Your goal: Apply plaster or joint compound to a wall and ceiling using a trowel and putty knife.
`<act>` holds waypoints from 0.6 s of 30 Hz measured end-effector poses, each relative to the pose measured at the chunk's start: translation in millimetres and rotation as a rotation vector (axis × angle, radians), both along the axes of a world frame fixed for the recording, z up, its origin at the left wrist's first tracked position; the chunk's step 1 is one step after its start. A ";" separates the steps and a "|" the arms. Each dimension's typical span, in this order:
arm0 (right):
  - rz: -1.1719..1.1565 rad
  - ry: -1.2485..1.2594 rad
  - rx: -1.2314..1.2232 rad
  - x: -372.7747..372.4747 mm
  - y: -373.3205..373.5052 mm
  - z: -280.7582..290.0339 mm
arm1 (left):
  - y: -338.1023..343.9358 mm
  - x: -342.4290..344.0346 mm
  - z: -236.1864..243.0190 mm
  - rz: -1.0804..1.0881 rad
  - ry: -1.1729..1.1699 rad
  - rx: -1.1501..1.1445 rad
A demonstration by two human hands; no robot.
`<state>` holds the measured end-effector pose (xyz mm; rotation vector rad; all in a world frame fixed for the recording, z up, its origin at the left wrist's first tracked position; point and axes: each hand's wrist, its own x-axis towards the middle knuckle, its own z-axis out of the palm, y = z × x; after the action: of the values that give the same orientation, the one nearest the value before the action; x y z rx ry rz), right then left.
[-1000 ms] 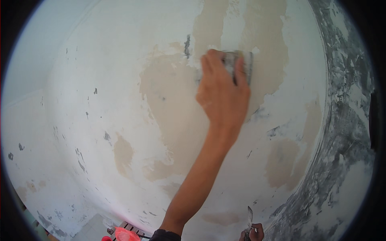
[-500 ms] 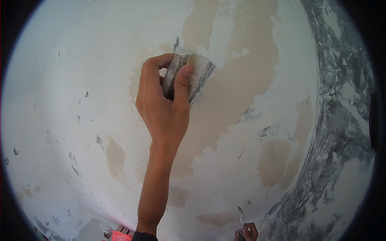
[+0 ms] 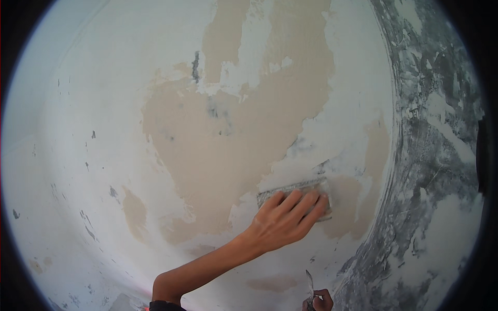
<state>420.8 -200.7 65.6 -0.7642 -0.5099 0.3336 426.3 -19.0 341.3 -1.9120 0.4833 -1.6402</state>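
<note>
My left hand (image 3: 288,220) reaches in from the lower left, its fingers bent over a wide flat putty scraper (image 3: 295,191). The scraper, grey and smeared with putty, lies against a white wall surface (image 3: 353,114), just left of a beige patch (image 3: 345,199). At the bottom edge, my right hand (image 3: 322,300) is closed around a small putty knife (image 3: 310,282), whose narrow blade points up. Part of that hand is cut off by the frame. A large beige patch (image 3: 228,150) spreads above and left of the scraper, with a few dark smudges in it.
Along the right runs a rough grey band (image 3: 425,181) streaked with white. A dark vertical mark (image 3: 195,67) sits at the upper left of the large patch. Small grey nicks and a beige spot (image 3: 135,215) dot the wall's left side.
My left hand has swept down and to the right with the scraper, which has turned in my fingers. The patch it covered now shows. My right hand has hardly moved; the view has shifted slightly.
</note>
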 end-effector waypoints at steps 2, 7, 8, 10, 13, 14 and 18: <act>-0.035 -0.006 0.080 -1.5 -9.7 -3.7 | 1.4 -27.4 -9.7 -0.046 0.189 -0.079; -0.144 -0.037 0.125 -2.4 -25.3 0.5 | 2.8 -36.7 62.9 -0.097 -0.043 -0.112; -0.141 -0.035 0.119 -0.4 -22.3 -1.7 | 2.7 -31.4 85.5 -0.121 -0.113 -0.081; -0.144 -0.029 0.110 2.2 -18.2 -3.2 | 2.5 -16.9 117.5 -0.151 -0.178 -0.053; -0.108 -0.030 0.135 1.5 -13.3 0.8 | 0.5 3.1 127.8 -0.155 -0.183 -0.092; -0.101 -0.051 0.146 0.9 -12.8 1.3 | 2.3 10.2 120.0 -0.118 -0.159 -0.075; -0.114 -0.097 0.173 1.2 -16.8 2.6 | 1.8 16.6 69.0 -0.065 -0.066 -0.052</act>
<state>422.0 -217.5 68.2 -0.6407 -0.5765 0.1446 442.8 -17.1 410.4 -1.8905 0.4845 -1.7675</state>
